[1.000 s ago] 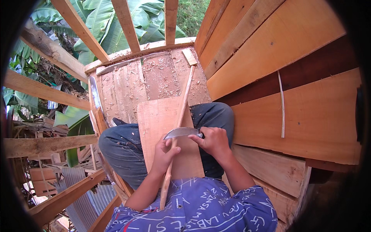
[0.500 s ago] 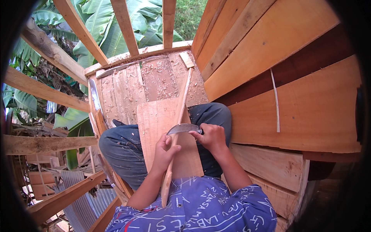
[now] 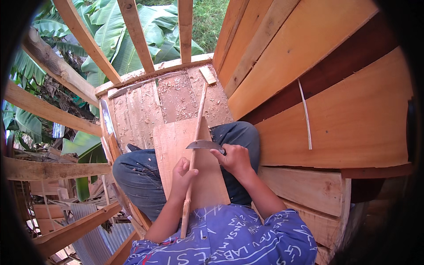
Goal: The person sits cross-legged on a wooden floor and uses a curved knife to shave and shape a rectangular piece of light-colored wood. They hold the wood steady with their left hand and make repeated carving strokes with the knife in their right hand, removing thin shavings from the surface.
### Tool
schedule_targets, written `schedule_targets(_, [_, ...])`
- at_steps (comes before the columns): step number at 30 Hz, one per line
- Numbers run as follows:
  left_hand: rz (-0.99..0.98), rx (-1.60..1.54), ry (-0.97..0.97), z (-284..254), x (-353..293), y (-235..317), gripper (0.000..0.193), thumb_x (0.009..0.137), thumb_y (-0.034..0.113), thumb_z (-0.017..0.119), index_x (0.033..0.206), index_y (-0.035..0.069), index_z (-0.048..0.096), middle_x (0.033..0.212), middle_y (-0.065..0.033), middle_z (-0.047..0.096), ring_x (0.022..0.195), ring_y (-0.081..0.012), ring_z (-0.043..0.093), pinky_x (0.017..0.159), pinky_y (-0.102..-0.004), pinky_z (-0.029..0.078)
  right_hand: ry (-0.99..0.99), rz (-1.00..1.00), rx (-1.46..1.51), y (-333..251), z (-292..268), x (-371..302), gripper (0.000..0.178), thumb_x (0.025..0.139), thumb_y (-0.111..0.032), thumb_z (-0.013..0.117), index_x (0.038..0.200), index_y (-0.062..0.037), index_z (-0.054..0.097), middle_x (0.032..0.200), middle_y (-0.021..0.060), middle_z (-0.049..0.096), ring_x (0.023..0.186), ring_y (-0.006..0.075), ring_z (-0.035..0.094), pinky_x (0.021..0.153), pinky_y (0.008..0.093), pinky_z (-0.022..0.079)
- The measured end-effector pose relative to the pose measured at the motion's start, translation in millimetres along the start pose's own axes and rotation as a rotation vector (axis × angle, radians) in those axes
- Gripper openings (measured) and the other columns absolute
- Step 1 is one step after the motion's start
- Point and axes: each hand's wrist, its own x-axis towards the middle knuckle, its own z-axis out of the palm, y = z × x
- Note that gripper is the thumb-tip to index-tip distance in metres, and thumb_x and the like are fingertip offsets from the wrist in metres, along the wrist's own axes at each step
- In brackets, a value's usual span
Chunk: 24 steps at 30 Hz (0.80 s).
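Note:
A long thin wooden stick (image 3: 194, 145) lies lengthwise over a flat wooden board (image 3: 176, 154) resting on my lap. My left hand (image 3: 182, 173) grips the stick near its lower part. My right hand (image 3: 236, 160) holds the handle of a curved metal knife (image 3: 203, 145), whose blade lies across the stick just above my left hand. My knees in blue jeans (image 3: 137, 170) show on both sides of the board.
A plank floor (image 3: 145, 106) strewn with wood shavings lies ahead, with a small wood block (image 3: 207, 75) and another blade (image 3: 128, 88) near its far edge. A plank wall (image 3: 318, 88) rises on the right. Open wooden rails (image 3: 84, 39) and banana leaves stand to the left.
The knife blade has slid a little farther up the stick, away from me. My left hand has kept its grip on the stick.

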Motion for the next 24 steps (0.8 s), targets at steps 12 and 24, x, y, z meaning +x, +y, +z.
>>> schedule_targets(12, [0.008, 0.042, -0.017, 3.1, 0.2, -3.6, 0.039, 0.076, 0.011, 0.072, 0.082, 0.017, 0.034, 0.085, 0.0054, 0.034, 0.081, -0.0037, 0.035, 0.069, -0.0202, 0.035, -0.005, -0.122, 0.095, -5.2, 5.3, -15.4, 0.056, 0.088, -0.056, 0.06, 0.068, -0.0043, 0.063, 0.059, 0.0162, 0.062, 0.056, 0.0352, 0.065, 0.051, 0.0443, 0.051])
schedule_targets(24, [0.054, 0.153, -0.007, 8.7, 2.2, -14.6, 0.038, 0.074, 0.006, 0.07, 0.082, 0.014, 0.034, 0.084, 0.0028, 0.037, 0.084, -0.0068, 0.039, 0.073, -0.0223, 0.039, 0.048, -0.076, 0.16, 18.1, 8.7, -2.9, 0.05, 0.088, -0.053, 0.062, 0.07, -0.0062, 0.062, 0.06, 0.0124, 0.062, 0.056, 0.032, 0.065, 0.05, 0.0417, 0.051])
